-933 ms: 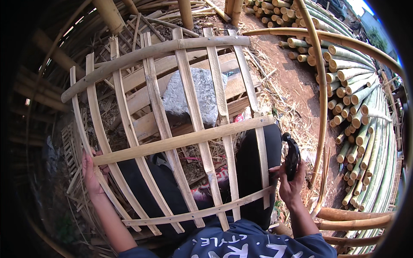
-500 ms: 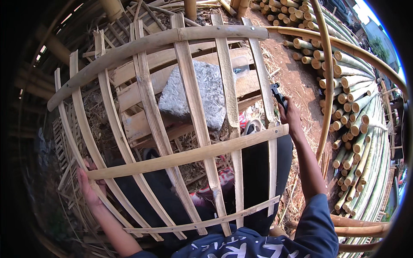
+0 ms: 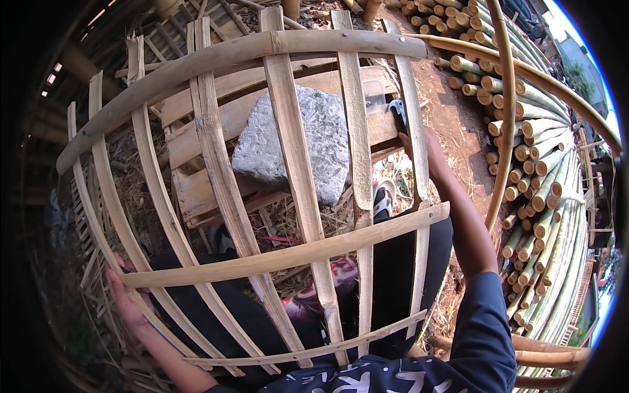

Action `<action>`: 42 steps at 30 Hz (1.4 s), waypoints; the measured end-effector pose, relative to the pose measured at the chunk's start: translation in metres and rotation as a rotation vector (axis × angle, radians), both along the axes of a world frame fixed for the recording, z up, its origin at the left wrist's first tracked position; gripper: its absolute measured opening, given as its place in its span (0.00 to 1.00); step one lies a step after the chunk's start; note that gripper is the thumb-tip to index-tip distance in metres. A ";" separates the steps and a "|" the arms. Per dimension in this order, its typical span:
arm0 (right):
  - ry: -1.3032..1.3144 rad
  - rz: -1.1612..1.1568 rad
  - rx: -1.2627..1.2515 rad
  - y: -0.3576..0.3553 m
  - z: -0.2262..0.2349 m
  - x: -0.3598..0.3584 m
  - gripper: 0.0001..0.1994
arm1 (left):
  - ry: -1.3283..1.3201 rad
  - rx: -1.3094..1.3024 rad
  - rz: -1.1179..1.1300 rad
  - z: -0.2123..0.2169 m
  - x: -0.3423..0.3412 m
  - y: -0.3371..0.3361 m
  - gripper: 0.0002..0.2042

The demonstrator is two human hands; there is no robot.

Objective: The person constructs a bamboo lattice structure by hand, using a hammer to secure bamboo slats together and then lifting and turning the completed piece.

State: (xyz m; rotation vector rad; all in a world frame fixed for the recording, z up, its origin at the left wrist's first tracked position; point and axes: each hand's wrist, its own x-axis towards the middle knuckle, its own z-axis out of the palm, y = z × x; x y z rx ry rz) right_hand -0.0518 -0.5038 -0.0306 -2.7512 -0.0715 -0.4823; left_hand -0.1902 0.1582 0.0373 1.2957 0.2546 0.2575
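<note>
A slatted bamboo frame (image 3: pixel 288 249) rests across my lap, its upright slats joined by three crosspieces. My left hand (image 3: pixel 129 298) is closed around its left edge, by the end of the middle crosspiece. My right hand (image 3: pixel 419 147) reaches behind the rightmost slat and is closed on a dark-handled hand tool (image 3: pixel 397 110) with a curved metal head; the slat partly hides hand and tool, so its exact kind does not show. A large grey stone block (image 3: pixel 291 144) sits beyond the frame, seen between the slats.
The stone lies on a low bamboo-slat platform (image 3: pixel 187 203). A small clear plastic container (image 3: pixel 375 93) sits near the tool. Stacked bamboo poles (image 3: pixel 544 170) fill the right side, behind a curved upright pole (image 3: pixel 508 111). Straw and shavings litter the ground.
My right hand has moved up and left with the tool, from beside the rightmost slat to partly behind it. The frame has shifted slightly, its lower part nearer me; my left hand keeps its grip.
</note>
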 end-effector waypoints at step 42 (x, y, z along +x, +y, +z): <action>0.245 0.187 -0.617 0.087 0.035 0.122 0.07 | 0.020 0.102 0.022 -0.004 0.005 0.000 0.19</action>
